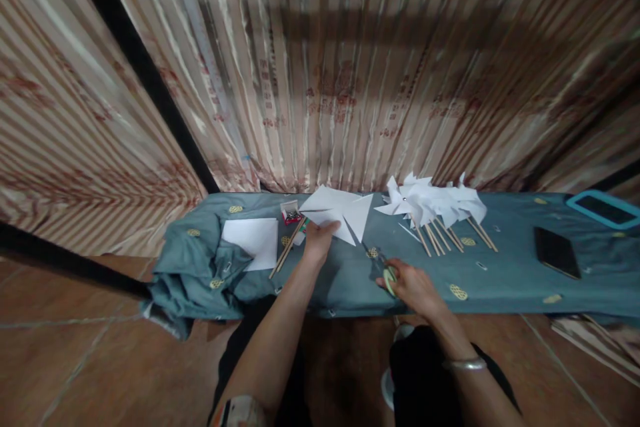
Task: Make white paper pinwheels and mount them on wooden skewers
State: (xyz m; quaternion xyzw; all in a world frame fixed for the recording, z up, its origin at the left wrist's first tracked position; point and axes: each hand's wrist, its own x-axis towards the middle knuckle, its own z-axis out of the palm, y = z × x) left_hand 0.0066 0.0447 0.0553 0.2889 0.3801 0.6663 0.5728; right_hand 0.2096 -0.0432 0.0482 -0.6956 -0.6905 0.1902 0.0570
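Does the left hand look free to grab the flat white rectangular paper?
Probably not: the left hand holds cut white paper, and thin wooden sticks lie between hand and rectangular paper.

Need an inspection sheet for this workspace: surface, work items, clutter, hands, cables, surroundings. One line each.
Surface: blue-green pineapple-print cloth, bunched at the left end.
Work items: slit white paper; green-handled scissors; paper stack; loose wooden sticks; small red box with small dark pieces inside; overlapping paper pinwheels on sticks.
Clutter: dark flat slab and blue-framed slab toward the right end; exact types unclear.
Hands: left hand holds the slit paper; right hand grips the scissors, blades toward the paper; contact unclear.
Cables: nothing seen.
Surroundings: striped curtain behind, dark poles, tiled floor.
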